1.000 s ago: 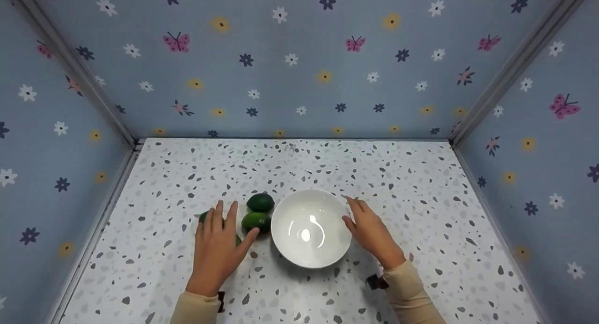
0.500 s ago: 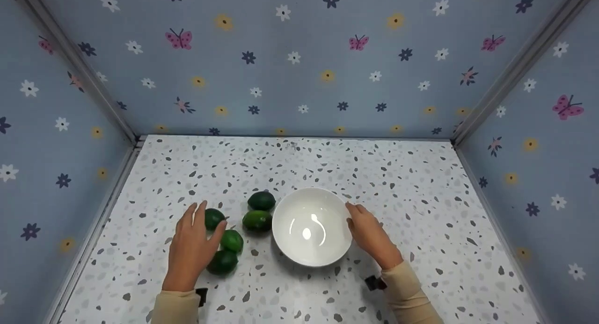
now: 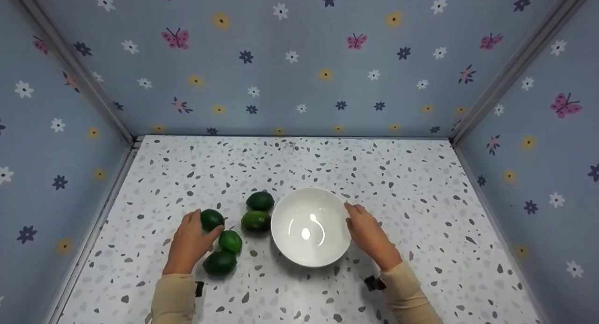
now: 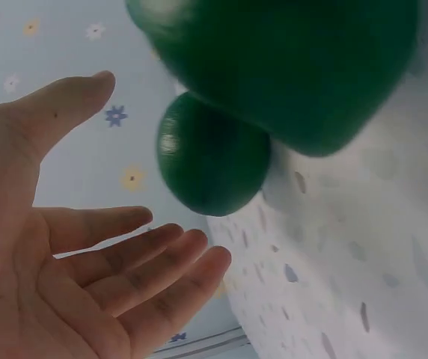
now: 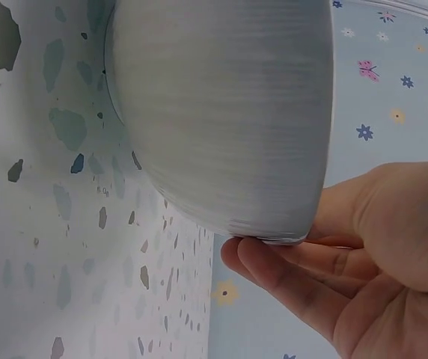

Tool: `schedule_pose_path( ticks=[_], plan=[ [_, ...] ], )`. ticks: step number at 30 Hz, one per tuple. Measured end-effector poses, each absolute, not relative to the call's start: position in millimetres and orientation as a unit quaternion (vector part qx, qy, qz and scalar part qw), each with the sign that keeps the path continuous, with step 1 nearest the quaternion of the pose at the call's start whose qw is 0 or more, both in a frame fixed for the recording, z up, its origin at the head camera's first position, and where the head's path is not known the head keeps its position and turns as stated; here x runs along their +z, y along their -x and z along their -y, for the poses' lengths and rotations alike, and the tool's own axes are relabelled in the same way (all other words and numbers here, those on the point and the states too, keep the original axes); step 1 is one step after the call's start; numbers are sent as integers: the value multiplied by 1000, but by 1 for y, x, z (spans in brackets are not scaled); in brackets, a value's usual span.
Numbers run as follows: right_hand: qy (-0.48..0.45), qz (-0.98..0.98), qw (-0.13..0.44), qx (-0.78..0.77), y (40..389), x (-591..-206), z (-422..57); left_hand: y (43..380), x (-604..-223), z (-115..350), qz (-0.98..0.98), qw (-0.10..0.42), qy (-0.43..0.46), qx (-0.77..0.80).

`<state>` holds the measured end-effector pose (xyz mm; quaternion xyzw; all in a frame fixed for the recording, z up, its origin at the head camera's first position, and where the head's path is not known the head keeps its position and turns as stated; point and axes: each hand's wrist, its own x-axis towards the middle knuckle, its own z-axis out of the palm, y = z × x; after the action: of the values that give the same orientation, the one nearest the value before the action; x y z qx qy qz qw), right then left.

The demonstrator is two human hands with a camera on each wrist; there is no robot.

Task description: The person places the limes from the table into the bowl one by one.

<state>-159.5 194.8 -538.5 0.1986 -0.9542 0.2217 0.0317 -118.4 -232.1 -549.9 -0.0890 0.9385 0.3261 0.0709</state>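
Several smooth green fruits, shaped like limes, lie left of a white bowl. My left hand reaches around the left side of a dark green fruit. In the left wrist view, its thumb and fingers are spread apart with nothing between them. A brighter green fruit and another dark one lie near that hand. My right hand holds the right side of the bowl at its rim. In the right wrist view, fingertips touch the bowl's outside, while the thumb tip is hidden behind its edge.
Two more green fruits, a dark one and a lighter one, lie close to the bowl's left side. The speckled white tabletop is bounded by blue patterned walls at the back and both sides.
My left hand has moved left off the fruits and then down beside the upper left one, uncovering the others. My right hand has closed in on the bowl's rim; the bowl stays put.
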Motion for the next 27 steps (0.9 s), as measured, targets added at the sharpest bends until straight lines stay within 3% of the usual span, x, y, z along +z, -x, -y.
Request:
schedule_pose_path(
  ticks=[27],
  plan=[
    [-204, 950, 42, 233, 161, -540, -196, 141, -573, 238, -933, 74, 116, 334]
  ],
)
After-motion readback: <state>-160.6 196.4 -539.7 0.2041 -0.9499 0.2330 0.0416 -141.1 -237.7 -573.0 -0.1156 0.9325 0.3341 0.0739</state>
